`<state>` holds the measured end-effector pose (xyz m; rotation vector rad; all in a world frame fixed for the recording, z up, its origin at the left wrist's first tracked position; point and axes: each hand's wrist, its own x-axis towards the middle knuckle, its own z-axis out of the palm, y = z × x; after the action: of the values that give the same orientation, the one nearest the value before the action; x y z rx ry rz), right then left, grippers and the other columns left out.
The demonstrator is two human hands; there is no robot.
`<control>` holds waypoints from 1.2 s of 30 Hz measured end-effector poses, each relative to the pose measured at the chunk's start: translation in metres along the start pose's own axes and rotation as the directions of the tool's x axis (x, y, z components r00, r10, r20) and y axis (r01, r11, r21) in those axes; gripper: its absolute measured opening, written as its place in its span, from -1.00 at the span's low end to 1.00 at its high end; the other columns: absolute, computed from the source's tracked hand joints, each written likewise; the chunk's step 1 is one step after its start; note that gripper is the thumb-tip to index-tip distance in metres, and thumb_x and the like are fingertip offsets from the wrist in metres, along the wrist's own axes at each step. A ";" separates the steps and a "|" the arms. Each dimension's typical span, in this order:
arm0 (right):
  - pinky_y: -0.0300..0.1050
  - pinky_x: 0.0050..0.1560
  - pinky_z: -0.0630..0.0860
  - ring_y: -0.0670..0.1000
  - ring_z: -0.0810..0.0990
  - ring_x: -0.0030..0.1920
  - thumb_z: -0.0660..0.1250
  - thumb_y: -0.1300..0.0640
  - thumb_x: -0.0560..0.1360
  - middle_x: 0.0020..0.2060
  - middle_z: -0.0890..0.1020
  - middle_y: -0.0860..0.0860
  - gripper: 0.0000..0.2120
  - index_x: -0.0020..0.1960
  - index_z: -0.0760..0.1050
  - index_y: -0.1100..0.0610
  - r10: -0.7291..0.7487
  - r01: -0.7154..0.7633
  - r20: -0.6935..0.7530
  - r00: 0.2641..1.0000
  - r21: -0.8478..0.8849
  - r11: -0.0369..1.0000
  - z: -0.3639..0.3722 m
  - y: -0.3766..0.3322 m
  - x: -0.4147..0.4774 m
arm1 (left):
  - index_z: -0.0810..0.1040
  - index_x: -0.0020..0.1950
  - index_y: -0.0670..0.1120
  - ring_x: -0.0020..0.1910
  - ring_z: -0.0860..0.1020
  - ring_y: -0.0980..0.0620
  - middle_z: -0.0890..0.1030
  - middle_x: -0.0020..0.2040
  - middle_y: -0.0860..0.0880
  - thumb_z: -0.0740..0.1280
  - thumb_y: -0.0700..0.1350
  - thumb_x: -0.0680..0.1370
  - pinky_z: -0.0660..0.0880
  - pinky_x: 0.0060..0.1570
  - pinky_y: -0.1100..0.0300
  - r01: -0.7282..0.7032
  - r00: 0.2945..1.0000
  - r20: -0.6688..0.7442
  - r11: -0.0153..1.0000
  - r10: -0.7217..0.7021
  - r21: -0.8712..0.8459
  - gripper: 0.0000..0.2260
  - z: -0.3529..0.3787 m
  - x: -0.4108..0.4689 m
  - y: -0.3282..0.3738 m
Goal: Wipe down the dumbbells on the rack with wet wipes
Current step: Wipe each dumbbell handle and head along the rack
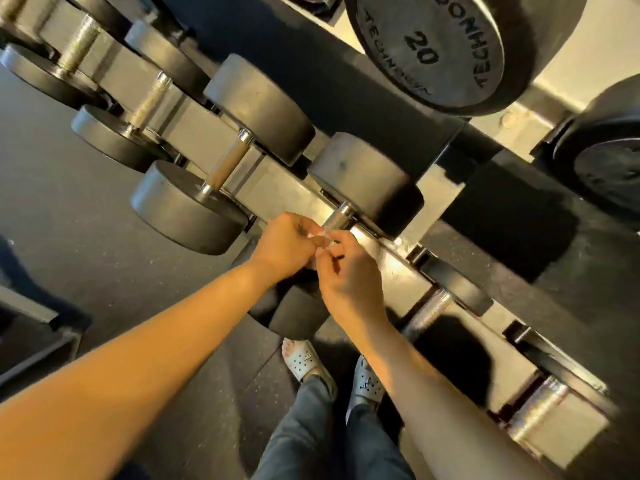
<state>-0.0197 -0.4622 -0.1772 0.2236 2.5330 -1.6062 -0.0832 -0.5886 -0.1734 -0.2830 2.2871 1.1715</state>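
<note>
At the centre a dumbbell [363, 178] lies across the rack [277, 192]: dull grey round heads, chrome handle [337, 220], its near head partly covered by the hands. Over the handle the left hand [287, 245] and right hand [351, 284] meet, both pinching a small pale scrap [322, 237], too blurred to name. More dumbbells [188, 206] run toward 10 o'clock, a head marked 20 [424, 46] sits at 1 o'clock, pale clogs [304, 358] at 6

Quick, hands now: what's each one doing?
Left hand: pinching a small pale piece, maybe a wipe.
Right hand: pinching the same piece.
</note>
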 end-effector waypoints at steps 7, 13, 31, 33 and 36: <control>-0.03 -0.25 0.61 0.02 0.56 -0.31 0.47 0.30 0.51 -0.44 0.57 -0.09 -0.60 -0.40 0.61 -0.08 0.365 -0.326 0.024 0.931 0.508 0.797 0.023 0.026 0.017 | 0.72 0.09 -0.14 -0.02 0.68 -0.07 0.74 -0.01 -0.15 0.21 -0.44 0.59 0.65 0.09 0.04 0.014 0.981 0.196 0.989 0.016 -0.148 -0.66 -0.018 -0.004 -0.005; -0.04 -0.12 0.61 -0.01 0.64 -0.22 0.29 0.44 0.52 -0.23 0.68 0.06 -0.79 -0.11 0.64 0.20 0.633 -0.357 -0.177 0.754 0.699 0.620 0.046 0.052 0.056 | 0.61 0.30 -0.09 0.12 0.62 -0.10 0.69 0.12 -0.05 0.17 -0.15 0.60 0.57 0.17 -0.06 -0.063 0.914 -0.375 0.966 0.157 0.252 -0.66 -0.008 -0.010 -0.058; -0.24 -0.24 0.52 -0.08 0.49 -0.30 0.21 0.35 0.57 -0.30 0.57 0.01 -0.78 -0.15 0.55 0.14 0.787 -0.464 -0.019 0.616 0.799 0.382 0.043 0.038 0.073 | 0.59 -0.20 -0.10 0.06 0.43 0.07 0.59 -0.13 -0.01 0.02 0.02 0.52 0.35 -0.04 0.18 0.015 0.885 -0.439 0.935 0.153 0.356 -0.60 0.008 -0.015 -0.073; -0.16 -0.05 0.55 -0.04 0.58 -0.13 0.28 0.31 0.58 -0.07 0.69 0.13 -0.83 0.08 0.64 0.25 0.720 -0.520 -0.087 0.688 0.634 0.573 0.053 0.043 0.054 | 0.58 -0.21 -0.09 0.05 0.42 0.09 0.58 -0.14 0.00 0.02 0.02 0.53 0.34 -0.04 0.20 0.013 0.885 -0.437 0.930 0.159 0.366 -0.61 0.009 -0.015 -0.072; -0.08 0.06 0.61 0.08 0.65 0.02 0.34 0.33 0.56 0.03 0.69 0.18 -0.77 0.20 0.61 0.32 0.641 -0.555 -0.079 0.764 0.425 0.715 0.052 0.061 0.043 | 0.57 -0.22 -0.08 0.02 0.42 0.09 0.56 -0.17 0.01 0.01 0.02 0.54 0.35 -0.06 0.19 0.001 0.885 -0.432 0.926 0.175 0.377 -0.62 0.009 -0.015 -0.073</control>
<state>-0.0486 -0.4817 -0.2612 1.2035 1.9017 -1.8072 -0.0370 -0.6261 -0.2189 -0.3411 2.9077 0.7384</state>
